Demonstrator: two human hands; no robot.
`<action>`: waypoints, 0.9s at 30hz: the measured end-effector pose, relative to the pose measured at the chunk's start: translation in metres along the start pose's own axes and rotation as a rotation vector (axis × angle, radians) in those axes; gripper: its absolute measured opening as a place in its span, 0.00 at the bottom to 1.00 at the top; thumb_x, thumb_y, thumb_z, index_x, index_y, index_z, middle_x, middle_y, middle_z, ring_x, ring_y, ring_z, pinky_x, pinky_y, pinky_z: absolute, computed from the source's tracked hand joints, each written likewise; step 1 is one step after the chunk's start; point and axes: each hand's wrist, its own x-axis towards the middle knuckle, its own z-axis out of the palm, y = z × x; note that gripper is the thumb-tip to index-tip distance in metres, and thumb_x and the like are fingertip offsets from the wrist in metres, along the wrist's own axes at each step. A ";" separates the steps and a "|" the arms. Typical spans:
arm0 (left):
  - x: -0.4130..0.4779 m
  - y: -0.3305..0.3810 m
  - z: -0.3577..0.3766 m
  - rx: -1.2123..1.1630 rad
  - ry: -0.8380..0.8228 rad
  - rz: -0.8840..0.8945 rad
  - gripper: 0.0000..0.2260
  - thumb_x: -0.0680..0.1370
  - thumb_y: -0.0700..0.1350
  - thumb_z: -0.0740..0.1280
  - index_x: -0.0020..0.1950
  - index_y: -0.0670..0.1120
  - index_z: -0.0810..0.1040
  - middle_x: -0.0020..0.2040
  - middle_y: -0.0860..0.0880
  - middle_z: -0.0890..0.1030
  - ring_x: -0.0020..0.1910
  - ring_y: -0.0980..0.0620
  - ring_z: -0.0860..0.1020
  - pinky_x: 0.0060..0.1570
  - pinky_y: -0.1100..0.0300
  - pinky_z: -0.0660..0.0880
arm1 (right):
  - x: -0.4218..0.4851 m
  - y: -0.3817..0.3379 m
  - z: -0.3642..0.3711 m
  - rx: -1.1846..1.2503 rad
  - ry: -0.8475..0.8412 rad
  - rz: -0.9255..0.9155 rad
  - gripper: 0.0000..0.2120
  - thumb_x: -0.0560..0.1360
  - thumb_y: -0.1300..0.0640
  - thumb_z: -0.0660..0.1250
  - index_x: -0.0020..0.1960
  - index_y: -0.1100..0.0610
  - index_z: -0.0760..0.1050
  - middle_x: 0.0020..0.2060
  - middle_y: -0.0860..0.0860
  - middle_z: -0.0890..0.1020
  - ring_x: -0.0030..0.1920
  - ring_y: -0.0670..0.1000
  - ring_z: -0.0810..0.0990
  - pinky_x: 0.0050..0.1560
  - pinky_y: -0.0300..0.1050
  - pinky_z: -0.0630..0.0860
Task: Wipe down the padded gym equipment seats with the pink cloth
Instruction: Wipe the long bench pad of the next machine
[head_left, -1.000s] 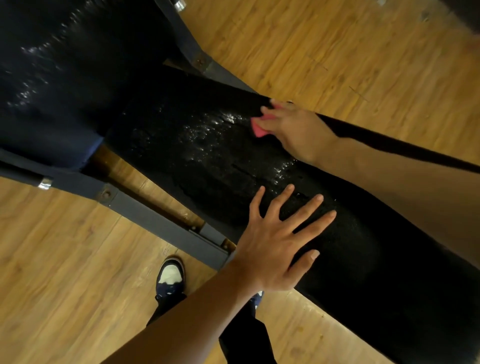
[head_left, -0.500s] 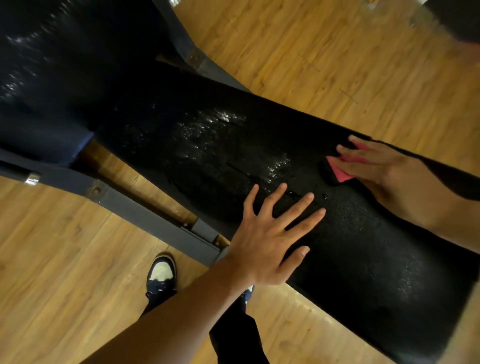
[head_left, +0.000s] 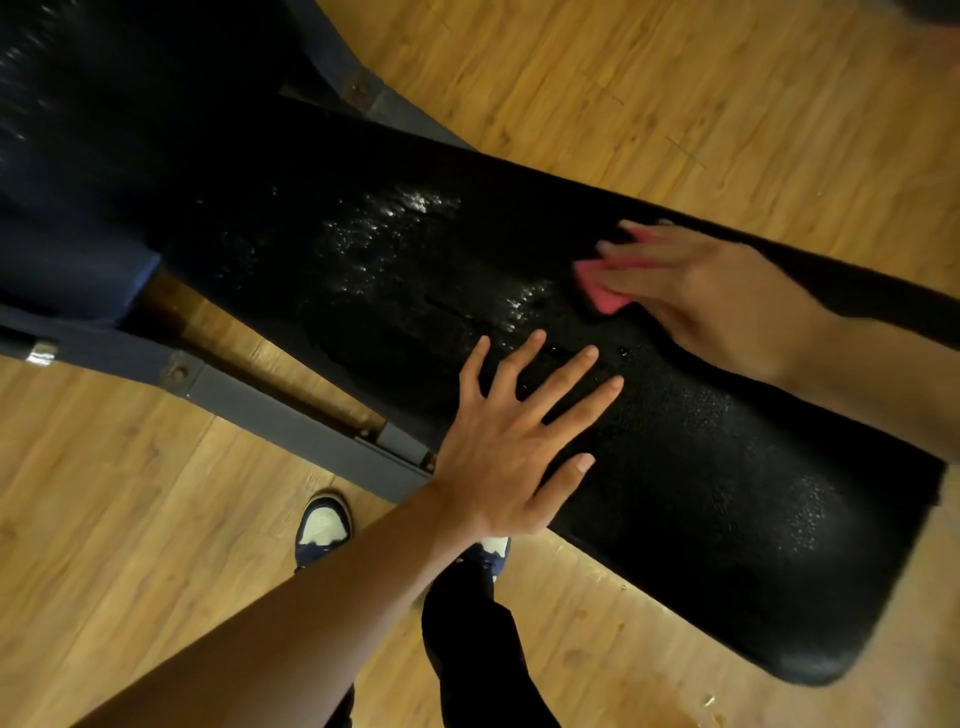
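Note:
A long black padded bench seat (head_left: 727, 545) runs from the upper left to the lower right, with wet droplets shining on its middle. My right hand (head_left: 717, 296) lies on the pad's far side, fingers stretched flat over a folded pink cloth (head_left: 602, 293) and pressing it onto the pad. Pink shows under and between the fingertips. My left hand (head_left: 514, 452) rests flat on the pad's near edge with fingers spread, holding nothing.
A second dark pad (head_left: 78, 130) fills the upper left corner. A grey-blue steel frame bar (head_left: 291, 415) runs under the bench at the left. My shoe (head_left: 322, 525) and dark trouser leg (head_left: 467, 649) stand on the wooden floor (head_left: 130, 545) below.
My right hand swept the pink cloth along the pad from the wet middle toward the near end, then came back a little. My left hand stayed planted on the pad.

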 end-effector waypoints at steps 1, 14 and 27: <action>0.000 0.000 0.000 -0.006 0.002 0.000 0.29 0.82 0.61 0.52 0.83 0.56 0.65 0.83 0.51 0.62 0.82 0.38 0.58 0.74 0.28 0.53 | -0.027 0.005 -0.009 -0.002 0.007 0.018 0.22 0.81 0.55 0.58 0.74 0.55 0.72 0.72 0.55 0.74 0.77 0.58 0.64 0.76 0.59 0.63; -0.002 0.002 0.005 -0.029 0.065 -0.017 0.28 0.82 0.60 0.52 0.81 0.54 0.69 0.81 0.50 0.66 0.81 0.37 0.61 0.74 0.28 0.54 | 0.151 -0.027 0.048 -0.020 0.040 -0.003 0.19 0.85 0.61 0.58 0.75 0.53 0.70 0.77 0.58 0.66 0.79 0.59 0.58 0.78 0.51 0.56; -0.003 -0.001 0.006 -0.016 0.078 0.000 0.28 0.82 0.60 0.53 0.81 0.54 0.69 0.82 0.49 0.67 0.80 0.37 0.62 0.73 0.27 0.55 | -0.004 0.008 0.002 -0.018 -0.011 -0.126 0.24 0.78 0.62 0.67 0.73 0.57 0.73 0.72 0.57 0.74 0.75 0.60 0.67 0.75 0.60 0.66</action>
